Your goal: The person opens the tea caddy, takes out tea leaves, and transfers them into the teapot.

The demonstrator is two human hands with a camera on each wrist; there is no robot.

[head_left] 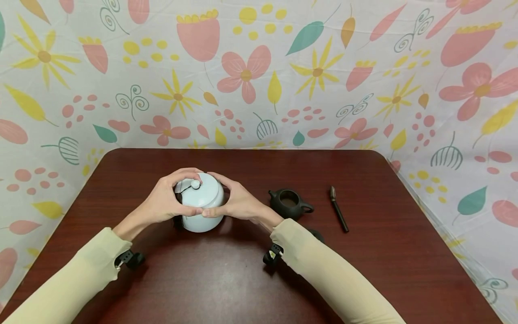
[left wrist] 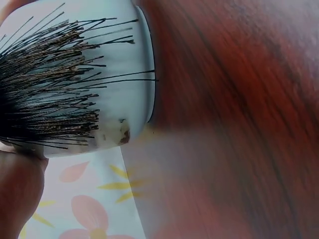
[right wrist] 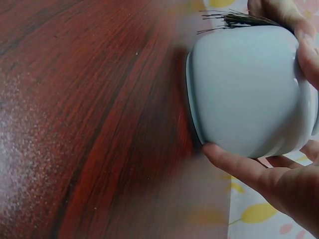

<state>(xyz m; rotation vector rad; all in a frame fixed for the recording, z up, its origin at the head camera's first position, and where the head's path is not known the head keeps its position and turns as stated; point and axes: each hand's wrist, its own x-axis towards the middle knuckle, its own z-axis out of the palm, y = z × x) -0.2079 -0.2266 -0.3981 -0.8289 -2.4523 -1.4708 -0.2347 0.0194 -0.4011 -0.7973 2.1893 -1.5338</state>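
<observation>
A white lidded jar (head_left: pixel 201 223) stands upright at the left middle of the table, a round knob (head_left: pixel 195 184) on its lid. From the knob a dark cord runs to a bristly dark tassel (left wrist: pixel 60 84) on the jar's left side. My left hand (head_left: pixel 162 198) grips the jar from the left, and my right hand (head_left: pixel 244 201) grips it from the right. Both thumbs nearly meet across its front. In the right wrist view, one right fingertip touches the jar (right wrist: pixel 244 94) near its base. Whether the base rests fully on the table cannot be told.
Right of my right hand sits a dark, lidless teapot (head_left: pixel 289 204), its handle pointing right. A slim dark pen-like tool (head_left: pixel 339 210) lies beyond it. My right sleeve partly hides a small dark object (head_left: pixel 317 235). Flowered cloth (head_left: pixel 251 121) hangs behind the brown table (head_left: pixel 210 270).
</observation>
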